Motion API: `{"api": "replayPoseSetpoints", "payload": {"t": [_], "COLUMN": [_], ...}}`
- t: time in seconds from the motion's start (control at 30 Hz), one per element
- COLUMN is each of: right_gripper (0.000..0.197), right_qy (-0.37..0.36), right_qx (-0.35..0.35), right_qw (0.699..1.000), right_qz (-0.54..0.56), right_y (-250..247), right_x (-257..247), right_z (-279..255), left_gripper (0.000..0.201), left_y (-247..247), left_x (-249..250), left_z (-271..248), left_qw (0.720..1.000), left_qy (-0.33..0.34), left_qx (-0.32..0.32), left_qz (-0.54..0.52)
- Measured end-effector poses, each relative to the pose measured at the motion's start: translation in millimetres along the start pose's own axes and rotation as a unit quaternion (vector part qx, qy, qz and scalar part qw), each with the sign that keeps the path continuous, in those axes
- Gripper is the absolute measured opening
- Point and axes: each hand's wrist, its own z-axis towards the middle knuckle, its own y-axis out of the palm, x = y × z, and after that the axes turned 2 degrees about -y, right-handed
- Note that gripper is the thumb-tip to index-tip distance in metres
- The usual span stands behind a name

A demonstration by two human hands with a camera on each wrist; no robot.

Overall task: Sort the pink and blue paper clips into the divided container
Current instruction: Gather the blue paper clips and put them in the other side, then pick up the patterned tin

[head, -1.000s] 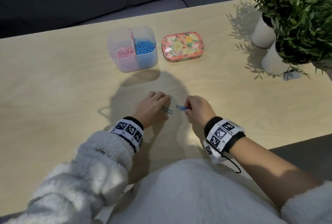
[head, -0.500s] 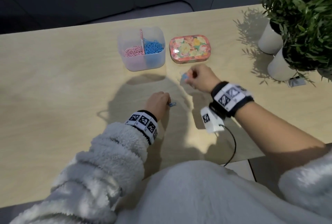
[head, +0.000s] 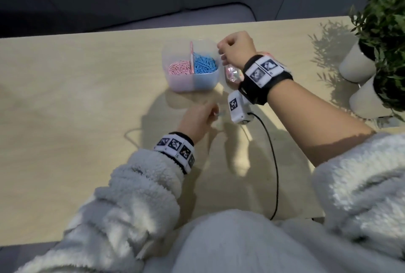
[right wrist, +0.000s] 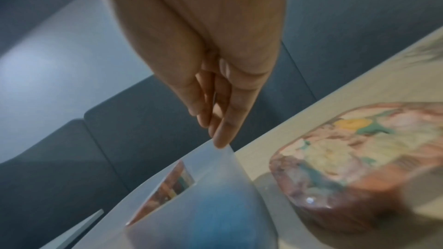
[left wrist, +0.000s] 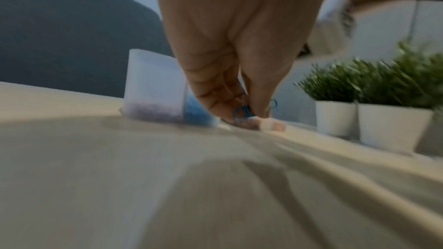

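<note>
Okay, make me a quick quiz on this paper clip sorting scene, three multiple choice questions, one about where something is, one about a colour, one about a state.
1. Where is the right hand?
A. above the divided container's right rim
B. flat on the table near the body
C. on a plant pot

2. What colour is the paper clip in the left hand?
A. pink
B. blue
C. yellow

3. In what state is the left hand?
A. flat and open
B. a fist that holds nothing
C. fingertips pinching a clip

Answers:
1 A: the head view shows it raised by the divided container, at the edge of the blue side.
2 B: the left wrist view shows a blue wire loop between the fingertips.
3 C: thumb and fingers close on the clip there.
</note>
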Motion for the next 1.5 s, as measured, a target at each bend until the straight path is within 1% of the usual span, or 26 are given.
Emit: {"api": "replayPoseSetpoints", "payload": {"t": [0.07, 0.13, 0.23, 0.33, 0.4, 0.43, 0.47, 0.5, 0.57, 0.6, 0.67, 0.7, 0.77, 0.83, 0.93, 1.0, 1.03, 1.1, 1.17, 1.23, 1.27, 1.3, 1.37, 1.4, 1.43, 1.5], "right_gripper": [0.019, 0.018, 0.032, 0.057, 0.072, 0.075, 0.075, 0.072, 0.067, 0.065, 0.060, 0.058, 0.055, 0.057, 0.069, 0.062, 0.059, 0.058, 0.058, 0.058, 0.061, 0.064, 0.067, 0.068, 0.069, 0.067], "right_qy": [0.002, 0.039, 0.100, 0.153, 0.193, 0.202, 0.206, 0.201, 0.189, 0.185, 0.186, 0.191, 0.178, 0.124, 0.030, 0.001, 0.004, 0.039, 0.067, 0.059, 0.052, 0.045, 0.052, 0.063, 0.070, 0.069], "right_qx": [0.039, 0.079, 0.113, 0.071, 0.040, 0.029, 0.025, 0.033, 0.052, 0.060, 0.076, 0.085, 0.122, 0.172, 0.225, 0.193, 0.161, 0.102, 0.069, 0.065, 0.071, 0.072, 0.081, 0.084, 0.087, 0.095], "right_qw": [0.999, 0.993, 0.974, 0.955, 0.947, 0.945, 0.945, 0.947, 0.956, 0.963, 0.977, 0.978, 0.974, 0.973, 0.962, 0.959, 0.958, 0.955, 0.958, 0.972, 0.980, 0.988, 0.995, 0.994, 0.992, 0.987], "right_qz": [-0.025, -0.076, -0.171, -0.244, -0.253, -0.256, -0.253, -0.247, -0.217, -0.188, -0.076, -0.011, 0.064, 0.091, 0.150, 0.208, 0.238, 0.276, 0.270, 0.219, 0.177, 0.125, 0.032, 0.027, 0.050, 0.108], "right_y": [-16.1, -33.8, -54.0, -61.0, -60.4, -59.3, -57.9, -55.6, -50.8, -48.1, -43.9, -43.2, -46.7, -54.3, -57.2, -43.3, -31.7, -7.3, 13.5, 23.8, 26.1, 26.3, 27.2, 26.9, 26.4, 28.5], "right_x": [22.0, 50.3, 86.1, 107.8, 115.4, 117.7, 115.6, 115.4, 114.1, 112.8, 108.6, 105.3, 92.0, 75.0, 45.7, 27.7, 19.4, 5.9, 4.0, 3.5, 4.2, 4.2, 7.5, 9.1, 9.6, 9.5], "right_z": [-1.1, -3.8, -8.2, -7.4, -3.3, -0.1, 0.9, 3.1, 6.0, 5.7, 4.3, 3.0, -2.3, -8.6, -22.4, -29.4, -32.3, -37.8, -40.7, -42.2, -40.5, -39.1, -34.4, -32.0, -29.9, -26.5], "left_gripper": [0.012, 0.014, 0.018, 0.028, 0.033, 0.035, 0.039, 0.043, 0.048, 0.049, 0.050, 0.050, 0.049, 0.050, 0.050, 0.050, 0.050, 0.051, 0.054, 0.068, 0.077, 0.080, 0.064, 0.055, 0.049, 0.041], "left_y": [-19.0, -36.5, -53.4, -60.1, -64.1, -65.2, -65.8, -65.8, -61.1, -57.9, -52.4, -49.9, -46.2, -43.6, -37.1, -34.0, -33.3, -35.7, -39.8, -44.5, -48.9, -51.3, -57.2, -60.0, -59.0, -59.4], "left_x": [2.9, 5.3, 4.6, -0.4, -11.3, -20.4, -30.8, -41.7, -61.2, -67.8, -74.3, -76.2, -77.4, -75.7, -72.3, -68.6, -66.0, -57.9, -57.2, -65.8, -67.1, -69.8, -59.6, -52.0, -51.0, -45.5], "left_z": [25.2, 54.3, 91.4, 107.1, 107.5, 105.5, 102.2, 98.1, 88.6, 83.1, 74.2, 71.9, 68.9, 65.6, 61.4, 60.6, 60.4, 56.8, 56.0, 61.1, 63.8, 67.4, 72.5, 75.2, 80.9, 84.2], "left_qw": [0.998, 0.993, 0.991, 0.986, 0.972, 0.961, 0.953, 0.952, 0.960, 0.962, 0.957, 0.953, 0.946, 0.947, 0.953, 0.952, 0.951, 0.944, 0.914, 0.873, 0.858, 0.855, 0.875, 0.884, 0.889, 0.891], "left_qy": [0.005, -0.002, -0.042, -0.039, -0.057, -0.080, -0.111, -0.144, -0.183, -0.187, -0.176, -0.171, -0.168, -0.158, -0.143, -0.140, -0.140, -0.152, -0.183, -0.225, -0.252, -0.261, -0.228, -0.213, -0.199, -0.207], "left_qx": [0.067, 0.115, 0.117, 0.131, 0.194, 0.234, 0.256, 0.255, 0.212, 0.193, 0.195, 0.203, 0.215, 0.210, 0.194, 0.190, 0.185, 0.176, 0.186, 0.197, 0.187, 0.173, 0.154, 0.153, 0.161, 0.182], "left_qz": [-0.012, 0.002, 0.053, 0.099, 0.120, 0.124, 0.114, 0.091, -0.002, -0.052, -0.127, -0.149, -0.174, -0.185, -0.185, -0.195, -0.203, -0.234, -0.310, -0.384, -0.406, -0.413, -0.399, -0.388, -0.378, -0.362]}}
